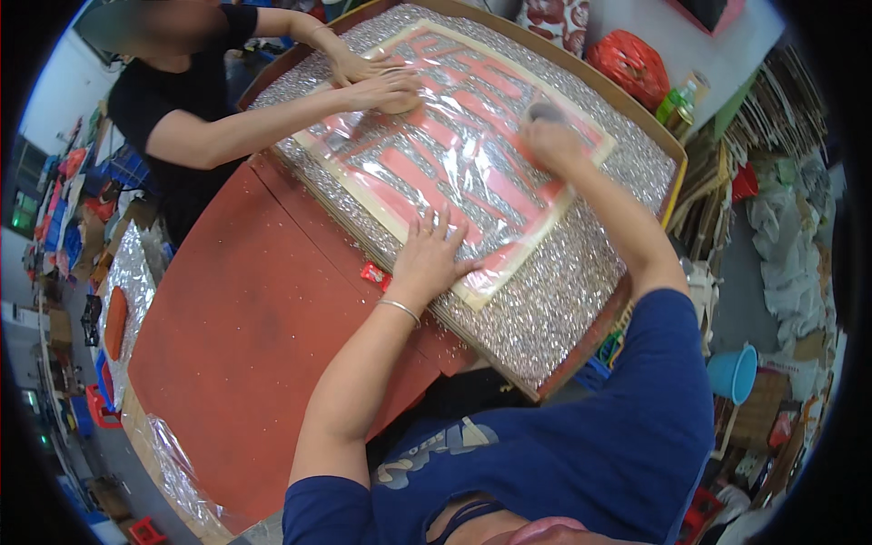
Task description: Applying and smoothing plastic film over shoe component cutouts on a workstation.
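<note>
A clear plastic sheet with pink patterned shapes and a pale border point(495, 280) lies over a bed of silvery glitter point(536, 331). My left hand point(427, 259) presses flat on the sheet's near edge, fingers spread, a bangle on the wrist. On the far right part of the sheet, my right hand point(551, 143) is closed around a round, dark-centred object point(547, 113); its kind is partly hidden and blurred. Across the tray, a co-worker's hand point(386, 88) rests on a round tan object point(400, 105) on the sheet, with the other hand beside it.
The glitter fills a shallow tray with a brown rim point(627, 84). A red board point(263, 336) adjoins it at left, with a small red packet point(374, 275) by the tray's edge. Beyond are a red plastic bag point(629, 65) and a green bottle point(677, 102); a blue bucket point(734, 372) stands right.
</note>
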Demonstrator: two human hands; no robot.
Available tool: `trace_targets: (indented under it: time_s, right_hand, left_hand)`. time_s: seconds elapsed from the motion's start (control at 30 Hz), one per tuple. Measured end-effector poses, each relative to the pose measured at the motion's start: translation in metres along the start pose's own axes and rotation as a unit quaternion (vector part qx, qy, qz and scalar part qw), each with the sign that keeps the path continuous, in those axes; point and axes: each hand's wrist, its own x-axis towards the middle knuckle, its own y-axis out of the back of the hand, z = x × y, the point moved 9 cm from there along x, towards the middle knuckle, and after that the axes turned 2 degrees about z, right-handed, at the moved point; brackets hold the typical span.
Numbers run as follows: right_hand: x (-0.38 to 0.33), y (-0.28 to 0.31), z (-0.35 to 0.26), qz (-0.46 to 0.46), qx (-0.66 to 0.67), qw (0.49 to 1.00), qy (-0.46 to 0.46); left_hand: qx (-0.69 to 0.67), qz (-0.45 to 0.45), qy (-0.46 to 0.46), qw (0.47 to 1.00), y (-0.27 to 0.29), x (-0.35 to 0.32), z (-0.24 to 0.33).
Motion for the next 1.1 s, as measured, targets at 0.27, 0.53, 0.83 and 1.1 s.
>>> trace_targets:
  time_s: [0.27, 0.53, 0.83, 1.1]
  right_hand:
    - [0.067, -0.007, 0.019, 0.023, 0.007, 0.999, -0.043]
    - [0.113, -0.006, 0.046, 0.095, 0.101, 0.98, -0.141]
    - [0.148, -0.019, 0.054, 0.145, 0.169, 0.953, -0.205]
    - [0.167, -0.008, 0.02, 0.123, 0.175, 0.963, -0.166]
  left_hand:
    - [0.014, 0.027, -0.054, 0.998, 0.004, 0.002, 0.009]
    - [-0.013, 0.011, -0.059, 0.998, 0.007, 0.003, 0.016]
    - [-0.023, 0.01, -0.062, 0.998, 0.006, 0.003, 0.017]
    - [-0.01, 0.001, -0.057, 0.998, 0.01, 0.005, 0.012]
